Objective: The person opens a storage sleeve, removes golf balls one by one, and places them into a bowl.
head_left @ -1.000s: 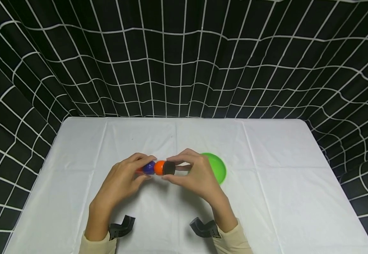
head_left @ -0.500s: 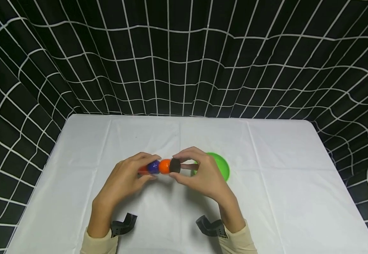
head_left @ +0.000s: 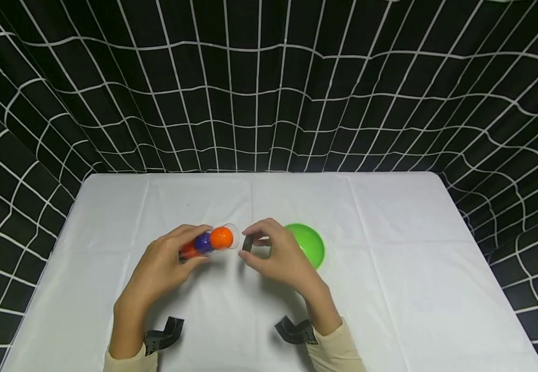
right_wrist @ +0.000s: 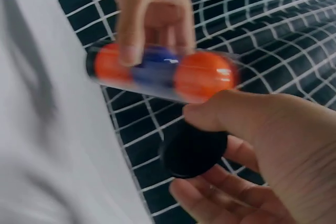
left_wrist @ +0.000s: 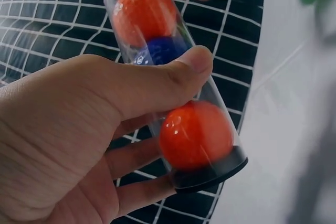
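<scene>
My left hand (head_left: 162, 263) grips a clear plastic tube (left_wrist: 212, 85) round its middle. Inside the tube sit an orange ball (left_wrist: 144, 15) by the uncapped mouth, a blue ball (left_wrist: 160, 51) partly behind my thumb, and another orange ball (left_wrist: 195, 134) against the black end cap (left_wrist: 212, 170). In the head view the tube's mouth points right and slightly up. My right hand (head_left: 285, 256) pinches a loose black cap (right_wrist: 193, 149) between thumb and fingers, a short gap from the mouth. Below and behind the right hand stands a green bowl (head_left: 310, 243).
A white cloth covers the table (head_left: 390, 227). Black curtains with a white grid (head_left: 269, 93) hang at the back and along both sides. Each wrist carries a dark camera mount, the left mount (head_left: 164, 335) and the right mount (head_left: 295, 330).
The black cap has come off the tube's right end and is in the right hand. The left hand has moved left with the tube, which now tilts up at its mouth.
</scene>
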Demonstrator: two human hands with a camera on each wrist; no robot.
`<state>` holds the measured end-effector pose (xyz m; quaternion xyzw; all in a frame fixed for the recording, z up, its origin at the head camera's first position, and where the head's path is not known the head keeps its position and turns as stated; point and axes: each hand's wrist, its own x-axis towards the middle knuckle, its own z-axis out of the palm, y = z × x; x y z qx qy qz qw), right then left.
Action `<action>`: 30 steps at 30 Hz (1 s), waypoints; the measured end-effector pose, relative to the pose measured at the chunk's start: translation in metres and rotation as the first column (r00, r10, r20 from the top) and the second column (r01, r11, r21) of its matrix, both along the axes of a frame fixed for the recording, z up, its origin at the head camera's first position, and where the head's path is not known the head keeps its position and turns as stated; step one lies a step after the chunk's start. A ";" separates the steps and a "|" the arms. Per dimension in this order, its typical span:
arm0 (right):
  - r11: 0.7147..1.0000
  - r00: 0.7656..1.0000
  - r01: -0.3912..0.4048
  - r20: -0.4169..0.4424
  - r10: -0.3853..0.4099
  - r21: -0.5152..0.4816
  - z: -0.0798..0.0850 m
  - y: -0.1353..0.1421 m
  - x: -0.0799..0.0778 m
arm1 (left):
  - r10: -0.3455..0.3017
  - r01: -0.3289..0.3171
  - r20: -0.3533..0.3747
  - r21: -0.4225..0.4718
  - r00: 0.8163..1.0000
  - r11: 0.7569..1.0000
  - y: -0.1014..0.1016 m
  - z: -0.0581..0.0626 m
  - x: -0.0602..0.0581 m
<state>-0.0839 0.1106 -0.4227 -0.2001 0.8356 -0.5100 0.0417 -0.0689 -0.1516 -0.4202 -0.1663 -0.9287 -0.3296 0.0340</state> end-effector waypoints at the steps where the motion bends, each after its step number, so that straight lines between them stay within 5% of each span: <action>1: 1.000 1.000 -0.006 0.023 0.006 0.016 -0.003 -0.003 0.000 | -0.006 0.006 -0.003 0.004 1.000 1.000 -0.001 0.000 0.000; 7: 0.987 0.999 -0.038 0.028 0.034 0.156 -0.022 -0.016 0.003 | -0.046 0.045 0.034 0.024 0.998 0.999 0.000 -0.003 -0.006; 14: 0.936 0.995 -0.078 -0.036 0.096 0.344 -0.041 -0.035 -0.002 | -0.047 0.047 0.012 0.024 0.999 0.999 -0.001 -0.001 -0.008; 30: 0.875 0.987 -0.056 -0.109 0.123 0.481 -0.052 -0.039 0.000 | -0.016 0.016 0.005 0.020 1.000 1.000 -0.014 0.002 -0.003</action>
